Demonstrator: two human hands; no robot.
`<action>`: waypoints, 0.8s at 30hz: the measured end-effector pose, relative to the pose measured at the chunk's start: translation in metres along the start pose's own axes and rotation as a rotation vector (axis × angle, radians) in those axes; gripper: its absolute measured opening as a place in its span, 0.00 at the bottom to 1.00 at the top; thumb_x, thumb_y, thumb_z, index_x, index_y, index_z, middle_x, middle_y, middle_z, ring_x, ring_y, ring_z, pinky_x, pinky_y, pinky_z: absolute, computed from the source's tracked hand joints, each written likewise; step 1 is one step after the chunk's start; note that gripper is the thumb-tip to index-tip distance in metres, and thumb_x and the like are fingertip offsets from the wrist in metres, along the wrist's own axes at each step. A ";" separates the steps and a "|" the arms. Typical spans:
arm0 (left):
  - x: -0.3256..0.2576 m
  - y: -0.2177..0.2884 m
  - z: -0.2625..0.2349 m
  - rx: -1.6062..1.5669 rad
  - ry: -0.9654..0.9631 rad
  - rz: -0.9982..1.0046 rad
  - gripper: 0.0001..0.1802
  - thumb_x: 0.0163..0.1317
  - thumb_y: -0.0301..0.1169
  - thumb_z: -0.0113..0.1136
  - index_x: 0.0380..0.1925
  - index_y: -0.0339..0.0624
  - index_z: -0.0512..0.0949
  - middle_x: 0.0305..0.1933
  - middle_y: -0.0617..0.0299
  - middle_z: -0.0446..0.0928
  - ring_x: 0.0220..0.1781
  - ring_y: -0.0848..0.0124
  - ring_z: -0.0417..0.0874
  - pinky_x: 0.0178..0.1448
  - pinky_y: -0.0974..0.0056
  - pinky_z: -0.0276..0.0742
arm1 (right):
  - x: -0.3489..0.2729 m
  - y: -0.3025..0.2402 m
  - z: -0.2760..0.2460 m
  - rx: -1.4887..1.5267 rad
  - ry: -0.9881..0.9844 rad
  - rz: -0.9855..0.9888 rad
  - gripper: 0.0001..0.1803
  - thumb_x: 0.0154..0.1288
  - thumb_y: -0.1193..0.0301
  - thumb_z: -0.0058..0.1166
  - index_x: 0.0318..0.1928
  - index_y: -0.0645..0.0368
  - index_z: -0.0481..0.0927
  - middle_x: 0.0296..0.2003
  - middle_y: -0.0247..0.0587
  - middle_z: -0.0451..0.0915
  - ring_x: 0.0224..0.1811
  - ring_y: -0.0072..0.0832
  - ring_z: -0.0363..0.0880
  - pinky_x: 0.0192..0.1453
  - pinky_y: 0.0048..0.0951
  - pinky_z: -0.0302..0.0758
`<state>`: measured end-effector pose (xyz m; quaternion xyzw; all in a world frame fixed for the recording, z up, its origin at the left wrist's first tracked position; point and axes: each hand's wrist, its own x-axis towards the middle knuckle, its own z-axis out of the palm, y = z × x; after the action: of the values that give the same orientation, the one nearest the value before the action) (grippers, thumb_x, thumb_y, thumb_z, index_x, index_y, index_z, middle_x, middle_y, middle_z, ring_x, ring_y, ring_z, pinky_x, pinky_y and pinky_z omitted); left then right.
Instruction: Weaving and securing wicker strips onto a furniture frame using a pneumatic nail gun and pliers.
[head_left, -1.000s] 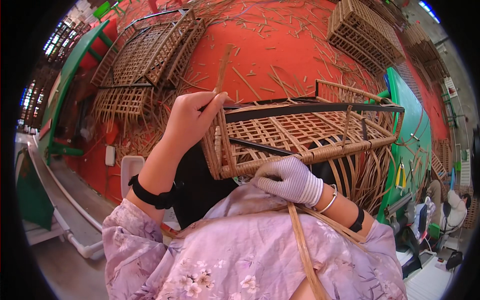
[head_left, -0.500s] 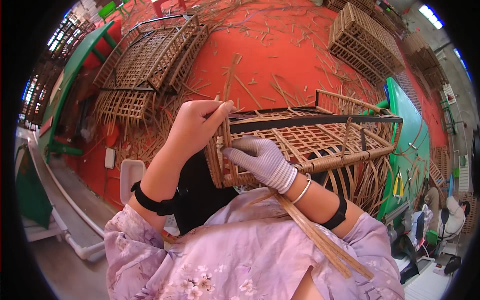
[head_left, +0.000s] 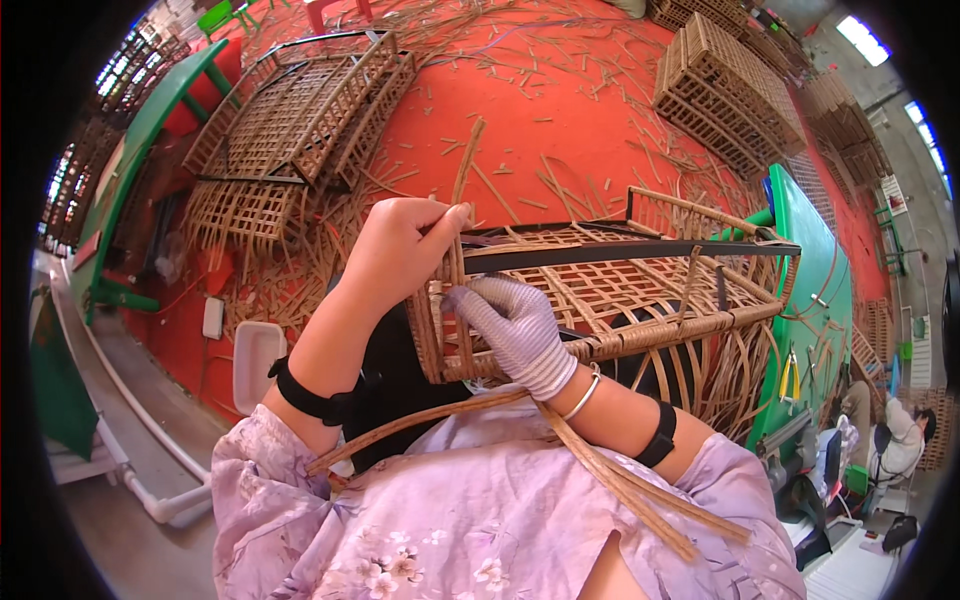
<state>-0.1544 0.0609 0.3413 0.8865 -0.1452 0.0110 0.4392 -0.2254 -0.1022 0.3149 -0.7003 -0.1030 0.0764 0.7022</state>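
Note:
A brown woven rattan basket frame (head_left: 690,326) with a black metal bar (head_left: 620,254) rests on its side before me. At its left end my bare left hand (head_left: 395,248) is closed, pinching a flat rattan strip (head_left: 468,160) whose free tip stands up above the fingers. Just below, my right hand (head_left: 520,332), in a pale striped glove, has thumb and fingers pressed together at the same end post; the strip there is partly hidden. Under the right wrist, loose rattan strips (head_left: 635,492) trail over my lap, and one rattan strip (head_left: 415,424) curves off to the left.
More woven frames (head_left: 290,120) are stacked at the far left, with another stack (head_left: 730,90) at the far right. Strip offcuts litter the red floor (head_left: 500,90). A green table (head_left: 815,260) holds yellow-handled pliers (head_left: 790,377). A white tray (head_left: 258,365) lies left.
A strip now arches leftward from beneath my right wrist across my lap, where only a short end showed before. The right hand has shifted slightly; both hands keep their grip at the end post.

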 end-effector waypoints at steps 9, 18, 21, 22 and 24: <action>-0.009 -0.003 0.009 -0.260 0.132 -0.069 0.16 0.66 0.38 0.58 0.33 0.33 0.85 0.14 0.58 0.69 0.19 0.74 0.69 0.29 0.65 0.68 | 0.000 0.002 0.004 -0.090 0.022 -0.134 0.15 0.70 0.66 0.54 0.30 0.66 0.82 0.20 0.39 0.78 0.21 0.22 0.73 0.29 0.28 0.70; -0.008 -0.001 0.007 -0.169 0.100 -0.022 0.15 0.66 0.36 0.59 0.37 0.33 0.84 0.16 0.59 0.72 0.20 0.75 0.71 0.32 0.66 0.71 | 0.001 0.001 0.004 -0.106 0.021 -0.060 0.16 0.70 0.66 0.54 0.30 0.66 0.82 0.20 0.40 0.79 0.23 0.23 0.76 0.30 0.28 0.72; -0.017 0.018 0.009 -0.369 0.183 -0.217 0.12 0.62 0.31 0.65 0.40 0.35 0.83 0.24 0.59 0.77 0.24 0.74 0.75 0.36 0.66 0.74 | 0.000 0.001 0.005 -0.005 0.029 -0.008 0.16 0.70 0.65 0.54 0.30 0.66 0.82 0.20 0.40 0.79 0.23 0.24 0.77 0.31 0.29 0.73; -0.021 0.023 0.010 -0.372 0.324 -0.120 0.12 0.58 0.29 0.67 0.40 0.36 0.82 0.30 0.58 0.77 0.29 0.72 0.77 0.39 0.65 0.75 | 0.000 0.005 0.005 -0.039 0.045 -0.031 0.15 0.70 0.65 0.54 0.31 0.66 0.82 0.21 0.41 0.79 0.23 0.25 0.77 0.31 0.29 0.73; -0.025 0.023 0.009 -0.375 0.461 -0.022 0.13 0.55 0.27 0.70 0.40 0.38 0.81 0.36 0.58 0.77 0.33 0.71 0.79 0.41 0.65 0.76 | 0.001 0.007 0.005 -0.074 0.064 -0.053 0.15 0.69 0.65 0.55 0.32 0.66 0.83 0.21 0.42 0.79 0.24 0.26 0.77 0.32 0.30 0.73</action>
<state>-0.1858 0.0468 0.3494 0.7656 -0.0315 0.1802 0.6167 -0.2260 -0.0969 0.3082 -0.7249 -0.1015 0.0316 0.6806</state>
